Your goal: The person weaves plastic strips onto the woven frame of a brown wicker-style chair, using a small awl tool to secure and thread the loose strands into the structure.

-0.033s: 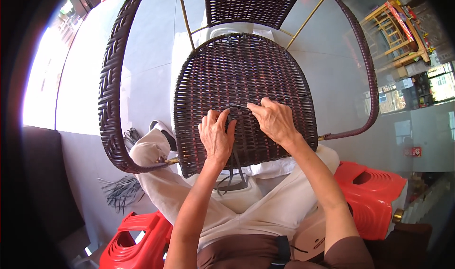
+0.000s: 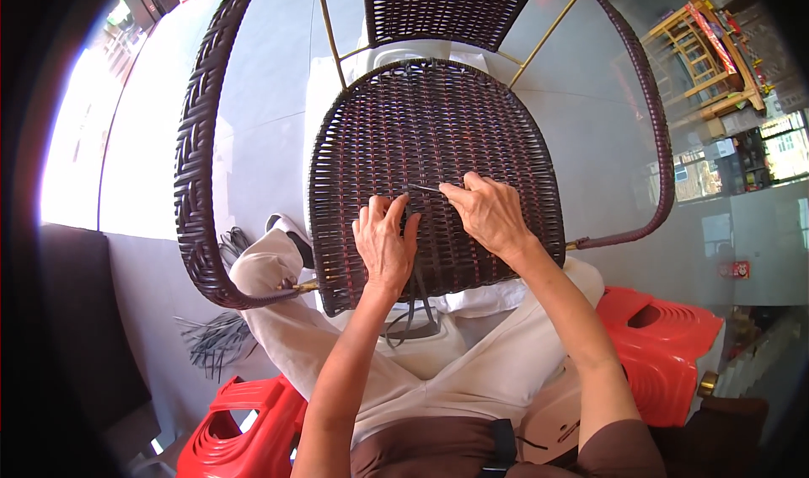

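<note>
Pale grey tiled floor (image 2: 261, 107) spreads around a rounded dark-brown woven chair seat (image 2: 438, 124), which lies before the person, its near edge between two legs in cream trousers (image 2: 295, 343). Bright red plastic stools (image 2: 666, 368) stand low on both sides, and a loose bundle of thin black strips (image 2: 215, 343) lies at left. The right hand (image 2: 493, 215) is clamped on a slim metallic tool (image 2: 428, 189), its tip pointing left — the left hand (image 2: 386, 242) rests on the seat just beside it, though whether its fingers pinch anything cannot be told; flat dark strands (image 2: 412, 291) hang near it over the edge
</note>
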Demonstrator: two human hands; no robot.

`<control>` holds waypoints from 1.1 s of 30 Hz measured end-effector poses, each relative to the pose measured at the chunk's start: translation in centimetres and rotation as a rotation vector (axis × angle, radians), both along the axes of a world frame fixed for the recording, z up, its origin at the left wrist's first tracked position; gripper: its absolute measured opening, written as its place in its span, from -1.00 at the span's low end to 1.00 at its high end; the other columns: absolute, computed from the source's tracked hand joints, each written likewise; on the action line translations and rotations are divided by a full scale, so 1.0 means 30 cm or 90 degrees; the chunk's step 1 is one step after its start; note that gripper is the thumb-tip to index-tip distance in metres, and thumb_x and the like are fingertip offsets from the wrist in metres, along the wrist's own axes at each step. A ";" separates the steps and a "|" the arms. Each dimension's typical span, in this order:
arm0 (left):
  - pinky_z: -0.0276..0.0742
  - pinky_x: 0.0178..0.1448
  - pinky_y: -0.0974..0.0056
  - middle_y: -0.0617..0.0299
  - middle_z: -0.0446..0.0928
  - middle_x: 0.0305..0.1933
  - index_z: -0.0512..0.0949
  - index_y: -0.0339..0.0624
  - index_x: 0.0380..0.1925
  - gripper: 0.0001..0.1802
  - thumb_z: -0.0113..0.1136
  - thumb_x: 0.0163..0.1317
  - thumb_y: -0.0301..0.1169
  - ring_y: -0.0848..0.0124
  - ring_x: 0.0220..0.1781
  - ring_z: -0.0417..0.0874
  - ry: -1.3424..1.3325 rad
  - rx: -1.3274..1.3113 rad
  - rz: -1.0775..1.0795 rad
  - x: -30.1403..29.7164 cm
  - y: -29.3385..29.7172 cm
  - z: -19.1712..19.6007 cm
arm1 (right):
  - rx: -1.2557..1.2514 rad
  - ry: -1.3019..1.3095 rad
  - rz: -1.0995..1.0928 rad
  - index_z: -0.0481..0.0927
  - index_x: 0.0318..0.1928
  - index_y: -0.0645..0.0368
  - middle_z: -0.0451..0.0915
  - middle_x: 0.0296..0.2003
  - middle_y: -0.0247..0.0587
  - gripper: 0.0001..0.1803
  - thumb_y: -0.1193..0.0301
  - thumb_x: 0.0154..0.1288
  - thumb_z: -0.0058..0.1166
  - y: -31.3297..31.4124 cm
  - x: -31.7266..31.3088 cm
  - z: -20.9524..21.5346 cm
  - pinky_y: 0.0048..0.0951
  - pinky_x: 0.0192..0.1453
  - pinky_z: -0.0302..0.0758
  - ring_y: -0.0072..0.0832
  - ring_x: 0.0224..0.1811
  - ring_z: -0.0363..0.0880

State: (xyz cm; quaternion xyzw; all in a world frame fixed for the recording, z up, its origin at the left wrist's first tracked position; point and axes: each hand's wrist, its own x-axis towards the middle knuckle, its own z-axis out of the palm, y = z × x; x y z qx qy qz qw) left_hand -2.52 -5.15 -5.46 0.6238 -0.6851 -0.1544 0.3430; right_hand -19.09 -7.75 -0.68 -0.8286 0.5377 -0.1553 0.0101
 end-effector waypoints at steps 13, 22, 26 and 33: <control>0.26 -0.12 0.22 0.23 0.38 -0.30 0.58 -0.09 -0.19 -0.70 0.25 0.03 -0.32 0.28 -0.24 0.41 -0.022 0.009 -0.003 -0.010 -0.007 -0.001 | 0.009 0.078 0.092 0.61 -0.15 0.06 0.45 -0.50 -0.22 -0.69 0.53 0.04 0.04 -0.044 -0.033 -0.003 -0.43 -0.54 0.48 -0.38 -0.53 0.55; 0.26 -0.18 0.23 0.26 0.39 -0.27 0.56 -0.08 -0.16 -0.68 0.25 0.03 -0.34 0.30 -0.25 0.41 -0.037 -0.003 -0.010 0.001 -0.004 -0.008 | -0.033 -0.070 -0.006 0.63 -0.16 0.01 0.41 -0.56 -0.33 -0.75 0.44 0.08 0.15 0.024 -0.018 -0.077 -0.48 -0.55 0.46 -0.44 -0.58 0.50; 0.25 -0.19 0.24 0.25 0.39 -0.28 0.56 -0.07 -0.17 -0.68 0.26 0.02 -0.34 0.30 -0.25 0.42 -0.033 -0.005 -0.014 -0.002 -0.007 -0.004 | 0.029 -0.120 -0.027 0.64 -0.17 0.00 0.41 -0.57 -0.35 -0.76 0.41 0.09 0.16 0.022 -0.024 -0.085 -0.44 -0.57 0.47 -0.44 -0.60 0.51; 0.27 -0.14 0.23 0.23 0.37 -0.31 0.57 -0.09 -0.18 -0.69 0.26 0.03 -0.33 0.28 -0.24 0.42 -0.027 0.011 -0.008 -0.003 -0.004 0.002 | -0.070 0.002 0.030 0.61 -0.11 0.02 0.45 -0.45 -0.26 -0.65 0.55 0.04 0.08 0.025 -0.015 -0.090 -0.47 -0.48 0.55 -0.40 -0.48 0.54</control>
